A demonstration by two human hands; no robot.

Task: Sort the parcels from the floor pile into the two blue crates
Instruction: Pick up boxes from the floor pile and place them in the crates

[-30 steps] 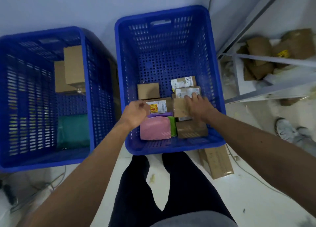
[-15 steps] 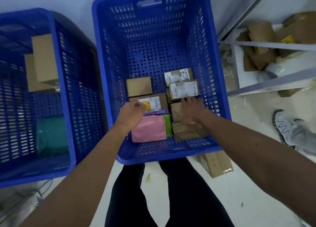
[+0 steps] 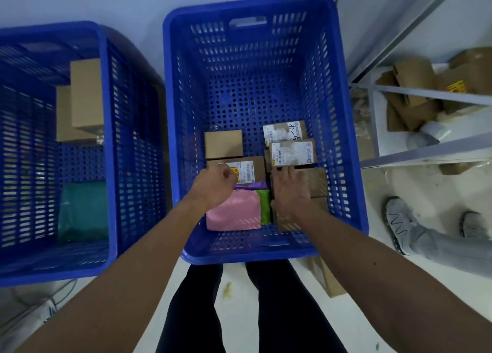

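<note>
Pressing flat on brown box (image 3: pixel 318 183) inside right crate (image 3: pixel 239 257): right hand (image 3: pixel 290 193), grip wide, fingers straight. Left hand (image 3: pixel 213 187) curled over pink parcel (image 3: pixel 234 217); cannot tell if holding anything. Box probably stiff, light: take by opposite edges. Pink parcel looks soft: pinch edge.

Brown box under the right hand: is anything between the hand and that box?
Nothing visible. The right hand lies flat on the brown box, fingers straight, inside the right crate. A labelled box sits just beyond the fingertips, not between hand and box.
</note>
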